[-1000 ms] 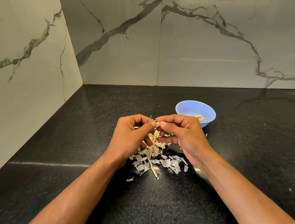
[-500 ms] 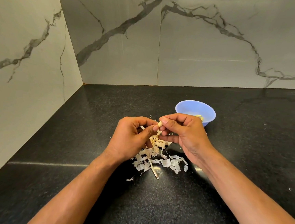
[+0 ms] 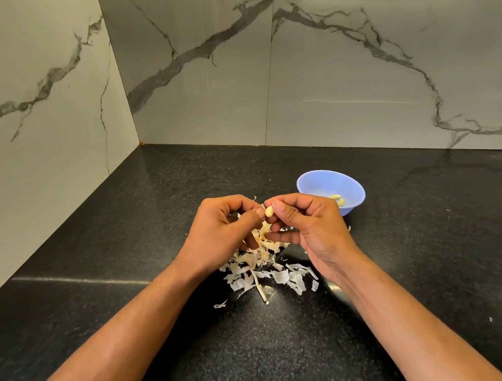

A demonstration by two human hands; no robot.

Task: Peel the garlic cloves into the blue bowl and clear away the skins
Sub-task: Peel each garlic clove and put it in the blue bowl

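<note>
A small pale garlic clove [image 3: 269,212] is pinched between the fingertips of my right hand [image 3: 307,225], just above the counter. My left hand [image 3: 221,233] sits close beside it, fingers curled, its fingertips meeting the clove and a bit of skin. Under and between both hands lies a heap of papery garlic skins [image 3: 267,267] with a thin dry stem [image 3: 260,291] sticking out toward me. The blue bowl [image 3: 314,180] stands just beyond my right hand and holds a few peeled cloves [image 3: 338,199].
The black speckled counter [image 3: 404,264] runs into a corner of grey marble wall tiles [image 3: 192,79] at the left and back. A stray skin flake [image 3: 220,304] lies nearer me, and tiny bits are scattered right of the bowl.
The clove has come free of its skin and now shows bare at my right fingertips, which have lifted slightly. My left hand stays in place.
</note>
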